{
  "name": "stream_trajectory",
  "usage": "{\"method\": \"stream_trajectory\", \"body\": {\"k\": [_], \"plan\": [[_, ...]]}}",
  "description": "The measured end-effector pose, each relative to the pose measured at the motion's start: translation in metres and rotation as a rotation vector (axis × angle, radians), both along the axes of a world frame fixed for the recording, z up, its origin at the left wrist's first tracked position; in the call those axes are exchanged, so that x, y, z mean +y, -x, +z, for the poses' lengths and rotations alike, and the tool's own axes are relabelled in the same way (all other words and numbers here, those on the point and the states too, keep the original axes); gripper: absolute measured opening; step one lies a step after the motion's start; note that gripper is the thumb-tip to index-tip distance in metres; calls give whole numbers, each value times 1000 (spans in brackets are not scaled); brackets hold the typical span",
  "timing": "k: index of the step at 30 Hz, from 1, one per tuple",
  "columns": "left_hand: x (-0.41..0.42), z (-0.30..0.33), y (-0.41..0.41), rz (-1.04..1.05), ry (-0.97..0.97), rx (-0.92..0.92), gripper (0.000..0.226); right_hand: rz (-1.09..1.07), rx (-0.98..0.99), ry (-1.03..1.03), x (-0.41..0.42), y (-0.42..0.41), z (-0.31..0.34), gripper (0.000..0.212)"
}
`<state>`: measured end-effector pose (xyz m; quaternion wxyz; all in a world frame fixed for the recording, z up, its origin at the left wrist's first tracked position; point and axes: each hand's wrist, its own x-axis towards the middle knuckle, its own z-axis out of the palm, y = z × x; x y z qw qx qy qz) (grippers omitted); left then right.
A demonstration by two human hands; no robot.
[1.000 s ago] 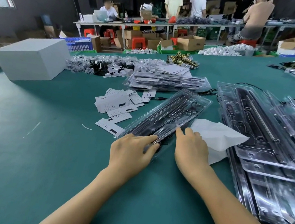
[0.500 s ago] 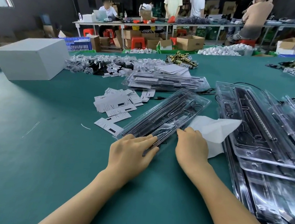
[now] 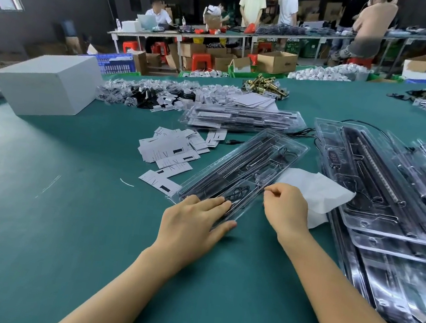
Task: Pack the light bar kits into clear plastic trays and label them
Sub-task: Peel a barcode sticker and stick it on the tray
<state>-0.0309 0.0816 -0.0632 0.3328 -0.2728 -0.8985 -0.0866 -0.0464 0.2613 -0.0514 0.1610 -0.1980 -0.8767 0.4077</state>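
A clear plastic tray holding a black light bar kit lies diagonally on the green table. My left hand presses flat on the tray's near end, fingers straight. My right hand sits at the tray's right edge, thumb and forefinger pinched together at the rim. A white cloth lies under and beside my right hand. White paper labels are scattered to the tray's left.
Stacked clear trays with kits fill the right side. Another tray stack lies behind. A white box stands at far left, with bagged parts beside it. People work at tables in the background.
My left hand slid forward onto the tray's near end and flattened. My right hand shifted a little toward me along the tray's right edge and pinched its rim.
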Motion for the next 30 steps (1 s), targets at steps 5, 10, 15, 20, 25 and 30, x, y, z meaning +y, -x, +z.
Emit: {"method": "stream_trajectory", "body": {"k": [5, 10, 15, 20, 25, 30], "plan": [[0, -1, 0, -17, -31, 16, 39, -50, 96, 324, 3, 0, 12, 18], [1, -2, 2, -21, -4, 47, 32, 102, 231, 400, -5, 1, 51, 16], [1, 0, 0, -47, -17, 16, 22, 471, 30, -83, -56, 40, 72, 14], [0, 4, 0, -62, -59, 24, 29, 704, -119, -356, -125, 79, 51, 24], [-2, 8, 5, -46, 27, 116, 16, 745, -256, -547, -158, 95, 24, 44], [0, 8, 4, -62, -32, 113, 19, 742, -321, -481, -157, 105, 24, 38]]}}
